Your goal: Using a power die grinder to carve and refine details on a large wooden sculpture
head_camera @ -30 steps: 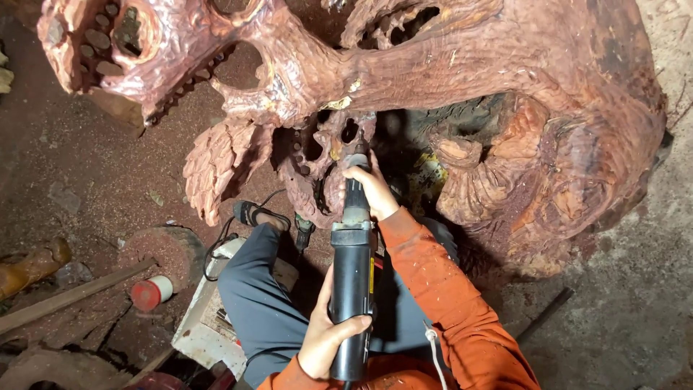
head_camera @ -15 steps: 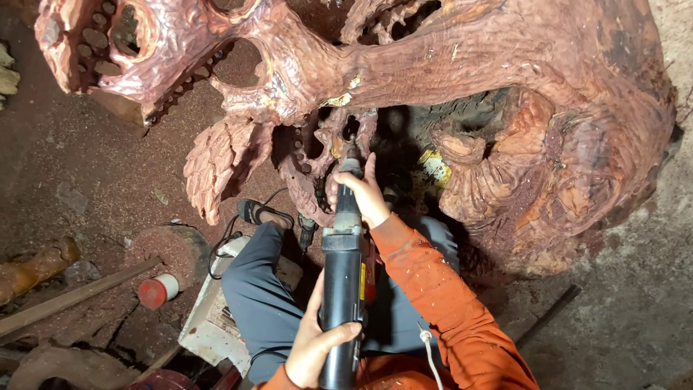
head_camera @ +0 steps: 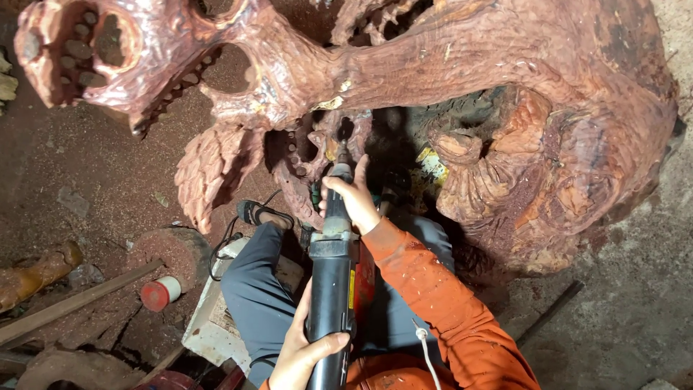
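Now I am watching the big red wood carving (head_camera: 447, 87) filling more of the view as the long black grinder (head_camera: 332, 289) is pushing deeper into its dark hollow; left hand (head_camera: 307, 354) fingers are wrapping the grinder's rear, right hand (head_camera: 354, 198) fingers are clasping its neck.

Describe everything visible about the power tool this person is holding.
The power tool is a long, black, cylindrical die grinder with a grey metal collar and a yellow label on its side. It points away from the person, its thin tip at the reddish wood carving. The left hand grips its rear body; the right hand steadies the front.
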